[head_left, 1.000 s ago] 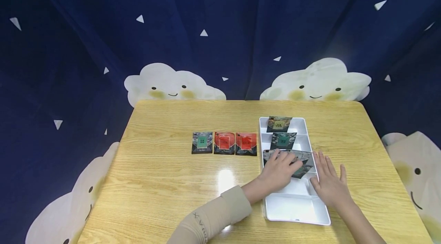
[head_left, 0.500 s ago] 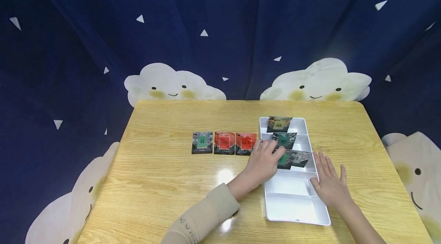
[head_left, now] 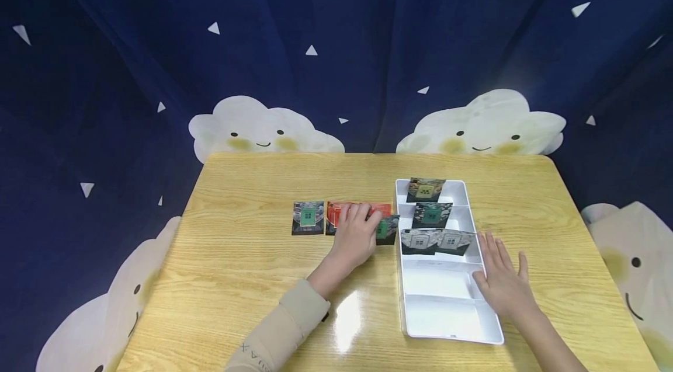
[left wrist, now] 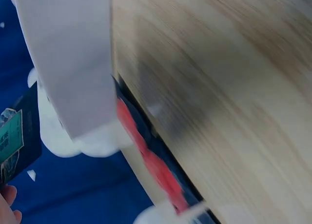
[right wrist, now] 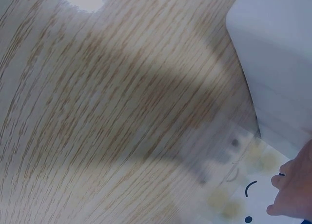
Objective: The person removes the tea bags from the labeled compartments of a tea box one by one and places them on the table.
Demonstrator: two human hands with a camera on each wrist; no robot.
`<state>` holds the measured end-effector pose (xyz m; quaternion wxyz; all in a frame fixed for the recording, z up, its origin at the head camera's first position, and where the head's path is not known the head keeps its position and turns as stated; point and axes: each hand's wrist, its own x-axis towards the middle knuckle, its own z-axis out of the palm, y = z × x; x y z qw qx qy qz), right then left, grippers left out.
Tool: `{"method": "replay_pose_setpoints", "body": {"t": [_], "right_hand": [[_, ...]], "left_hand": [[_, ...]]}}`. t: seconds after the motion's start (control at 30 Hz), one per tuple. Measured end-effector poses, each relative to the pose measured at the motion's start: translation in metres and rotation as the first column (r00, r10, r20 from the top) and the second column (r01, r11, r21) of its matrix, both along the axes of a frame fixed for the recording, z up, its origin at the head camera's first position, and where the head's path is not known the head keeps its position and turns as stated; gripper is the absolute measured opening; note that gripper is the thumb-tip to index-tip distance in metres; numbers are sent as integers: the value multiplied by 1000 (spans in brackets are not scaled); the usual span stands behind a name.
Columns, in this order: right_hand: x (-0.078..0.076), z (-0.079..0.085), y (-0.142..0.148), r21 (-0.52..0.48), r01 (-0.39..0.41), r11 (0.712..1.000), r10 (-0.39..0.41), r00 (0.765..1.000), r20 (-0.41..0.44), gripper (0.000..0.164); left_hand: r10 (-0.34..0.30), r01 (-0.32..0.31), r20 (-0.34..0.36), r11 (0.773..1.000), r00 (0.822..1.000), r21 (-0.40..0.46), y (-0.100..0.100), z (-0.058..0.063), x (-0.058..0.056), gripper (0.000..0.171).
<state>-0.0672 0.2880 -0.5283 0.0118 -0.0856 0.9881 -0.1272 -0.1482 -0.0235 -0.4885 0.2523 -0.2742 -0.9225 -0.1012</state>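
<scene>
My left hand (head_left: 353,236) pinches a black packet with a green label (head_left: 388,230). It holds the packet above the table, over two red packets in a row and partly covering them: the left one (head_left: 332,212) and the right one (head_left: 383,208). In the left wrist view, fingertips (left wrist: 9,204) grip the lower edge of the green-labelled packet (left wrist: 24,136). My right hand (head_left: 505,283) lies with straight fingers along the right side of the white divided tray (head_left: 449,320). The right wrist view catches part of this hand (right wrist: 297,187) against the tray wall (right wrist: 278,63).
Another green-labelled packet (head_left: 308,218) lies left of the red ones. From the tray's back, compartments hold a yellow-labelled packet (head_left: 426,190), a dark green-labelled packet (head_left: 432,215), then two grey-labelled packets (head_left: 419,242) side by side. A dark blue curtain (head_left: 336,21) hangs behind the table.
My left hand has lifted the green-labelled packet out of the tray's third compartment and carried it left, over the red packets. Two grey-labelled packets there are now uncovered. My right hand stays put.
</scene>
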Motion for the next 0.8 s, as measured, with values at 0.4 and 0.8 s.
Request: {"method": "replay_pose_setpoints", "body": {"t": [0.4,0.8], "right_hand": [[0,0,0,2,7,1000,-7,1000,5,69],[0,0,0,5,11,1000,-11,1000,5,68]], "left_hand": [[121,-125,49,989,991,82,-73,-18,-15,12],[239,-250,164,967,957,51,-143,-34,-29,9]]}}
